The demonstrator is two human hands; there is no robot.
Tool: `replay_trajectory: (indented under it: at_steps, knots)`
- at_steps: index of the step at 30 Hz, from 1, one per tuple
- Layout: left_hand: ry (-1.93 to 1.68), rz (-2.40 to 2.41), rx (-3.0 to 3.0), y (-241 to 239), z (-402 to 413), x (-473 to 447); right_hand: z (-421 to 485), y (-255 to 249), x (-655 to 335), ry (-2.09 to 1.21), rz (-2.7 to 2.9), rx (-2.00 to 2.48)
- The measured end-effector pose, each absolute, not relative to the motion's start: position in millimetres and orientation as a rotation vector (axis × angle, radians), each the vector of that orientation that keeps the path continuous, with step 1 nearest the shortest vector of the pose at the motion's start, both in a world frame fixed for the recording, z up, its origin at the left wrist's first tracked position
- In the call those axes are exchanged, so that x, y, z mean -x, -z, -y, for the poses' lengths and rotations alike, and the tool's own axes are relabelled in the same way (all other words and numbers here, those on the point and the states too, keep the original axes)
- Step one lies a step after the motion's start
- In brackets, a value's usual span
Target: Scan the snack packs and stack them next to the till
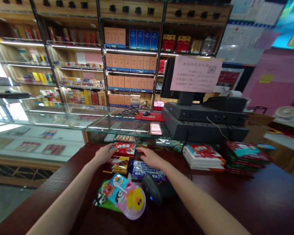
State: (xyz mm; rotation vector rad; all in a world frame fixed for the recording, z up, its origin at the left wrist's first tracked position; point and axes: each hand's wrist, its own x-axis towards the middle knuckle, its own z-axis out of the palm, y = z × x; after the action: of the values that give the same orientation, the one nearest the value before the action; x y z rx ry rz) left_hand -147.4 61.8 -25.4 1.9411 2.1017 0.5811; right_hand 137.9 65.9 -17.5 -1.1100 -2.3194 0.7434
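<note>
A red and white snack box point(124, 149) lies at the back of the dark wooden counter. My left hand point(105, 154) has its fingers closed over the box's left edge. Beside the right edge is my right hand point(150, 158), its fingers stretched out and holding nothing visible; whether they touch the box I cannot tell. Yellow and brown chocolate packs point(121, 164) lie just in front of the box. Purple snack packs point(147, 170) sit below my right hand. Closer to me are a black barcode scanner point(152, 189) and a round lollipop pack with a yellow duck point(136, 199) on colourful bags.
White-sided red boxes point(202, 156) and dark red snack packs point(246, 156) are stacked to the right. Behind them stands a cash register point(205, 112) with a pink sign point(196, 73). A glass display case point(51, 117) borders the counter, with stocked shelves point(131, 62) beyond.
</note>
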Motion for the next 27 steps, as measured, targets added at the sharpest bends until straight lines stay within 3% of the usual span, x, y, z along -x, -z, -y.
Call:
replay_trajectory:
  at_steps: [27]
  knots:
    - [-0.697,-2.146,-1.897,22.2,-50.8,140.8,-75.9,40.5,-120.8,-1.107,2.013,0.944]
